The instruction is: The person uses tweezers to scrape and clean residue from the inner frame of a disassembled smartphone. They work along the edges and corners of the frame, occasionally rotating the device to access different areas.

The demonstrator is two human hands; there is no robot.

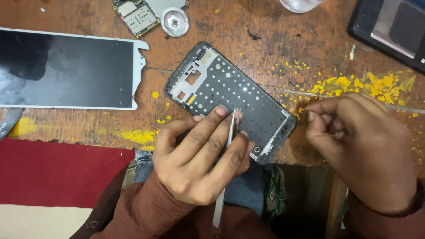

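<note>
A black phone frame (230,90) with many small holes lies slanted on the wooden table (230,40). My left hand (199,152) grips metal tweezers (226,146), their tips resting on the frame's lower middle while my fingers press on the frame. My right hand (363,146) hovers by the frame's right end, fingertips pinched together; whether they hold some tiny piece I cannot tell.
A white-edged phone screen (66,68) lies at the left. A circuit board (135,17) and a round metal piece (174,21) sit at the top. A dark device (392,31) is at the top right. Yellow powder stains (354,84) mark the wood.
</note>
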